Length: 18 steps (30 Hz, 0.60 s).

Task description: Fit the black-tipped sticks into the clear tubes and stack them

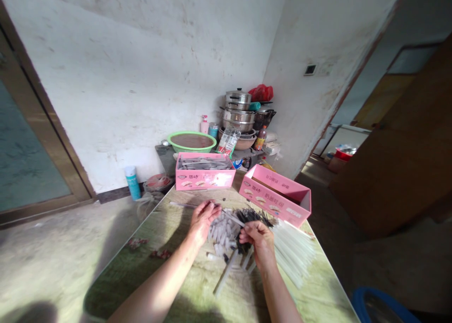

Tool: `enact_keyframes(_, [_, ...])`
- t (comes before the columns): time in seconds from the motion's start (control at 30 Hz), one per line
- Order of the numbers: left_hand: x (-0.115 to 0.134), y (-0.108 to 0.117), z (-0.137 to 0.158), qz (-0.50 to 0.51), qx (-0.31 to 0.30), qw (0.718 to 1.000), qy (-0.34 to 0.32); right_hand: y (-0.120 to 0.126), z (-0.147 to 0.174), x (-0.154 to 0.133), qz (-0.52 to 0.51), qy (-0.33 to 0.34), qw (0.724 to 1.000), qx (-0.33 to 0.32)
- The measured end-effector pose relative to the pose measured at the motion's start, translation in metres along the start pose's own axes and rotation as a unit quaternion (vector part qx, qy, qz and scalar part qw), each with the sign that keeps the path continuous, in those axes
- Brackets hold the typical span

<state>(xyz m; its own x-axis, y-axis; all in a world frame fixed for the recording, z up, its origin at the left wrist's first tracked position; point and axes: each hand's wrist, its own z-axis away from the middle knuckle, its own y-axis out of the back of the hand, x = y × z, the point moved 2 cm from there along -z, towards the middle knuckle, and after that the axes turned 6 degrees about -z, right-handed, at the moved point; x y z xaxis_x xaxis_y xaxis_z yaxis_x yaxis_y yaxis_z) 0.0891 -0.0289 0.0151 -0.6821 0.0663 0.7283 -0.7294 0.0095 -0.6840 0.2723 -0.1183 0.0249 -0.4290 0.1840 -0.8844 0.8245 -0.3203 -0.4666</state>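
My left hand point(203, 223) is closed in a pinch on a thin pale tube point(181, 204), which sticks out to the left over the table. My right hand point(259, 238) grips a whitish tube point(234, 218) that points up and left toward my left hand. Below and between the hands lies a heap of short white tube pieces point(222, 233). Thin black pieces point(252, 215) are piled beside it, partly hidden by my right hand. Long translucent tubes point(293, 252) lie in a bundle to the right. A loose grey-white tube point(226, 272) rests nearer to me.
A pink box point(205, 180) full of greyish sticks stands at the table's back left. Another pink box point(275, 196) stands tilted in view at the back right. Behind are a green basin point(191, 149) and stacked steel pots point(238, 118). A blue-white can point(133, 182) stands on the floor.
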Motion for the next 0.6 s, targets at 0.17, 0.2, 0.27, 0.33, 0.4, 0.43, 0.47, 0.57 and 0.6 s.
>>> enact_keyframes(0.17, [0.0, -0.003, 0.002, -0.003, -0.02, 1.0, 0.019, -0.002, 0.001, 0.001, 0.001, 0.0, 1.0, -0.011])
enact_keyframes(0.2, [0.0, -0.003, 0.002, -0.007, -0.027, 0.999, 0.024, -0.002, 0.001, 0.001, 0.001, -0.001, 1.0, -0.013])
enact_keyframes(0.27, [0.002, -0.001, 0.0, -0.017, -0.032, 0.999, 0.031, -0.002, 0.001, 0.0, -0.006, -0.01, 1.0, -0.017])
enact_keyframes(0.33, [0.007, 0.004, -0.005, -0.021, -0.013, 0.999, 0.029, 0.001, 0.0, -0.003, -0.017, -0.018, 1.0, -0.015])
enact_keyframes(0.4, [0.016, 0.01, -0.011, -0.012, 0.029, 0.999, 0.012, 0.005, -0.002, -0.007, -0.031, -0.015, 0.999, -0.005])
enact_keyframes(0.43, [0.021, 0.012, -0.013, -0.005, 0.048, 0.999, -0.001, 0.007, -0.003, -0.009, -0.038, -0.007, 0.999, 0.003])
enact_keyframes(0.47, [0.025, 0.014, -0.015, -0.001, 0.06, 0.998, -0.016, 0.009, -0.004, -0.011, -0.043, 0.003, 0.999, 0.01])
enact_keyframes(0.57, [0.035, 0.01, -0.012, -0.038, 0.024, 0.997, -0.059, 0.012, -0.006, -0.018, -0.053, 0.033, 0.998, 0.021])
enact_keyframes(0.6, [0.035, 0.006, -0.009, -0.073, -0.008, 0.995, -0.065, 0.012, -0.005, -0.019, -0.053, 0.04, 0.998, 0.02])
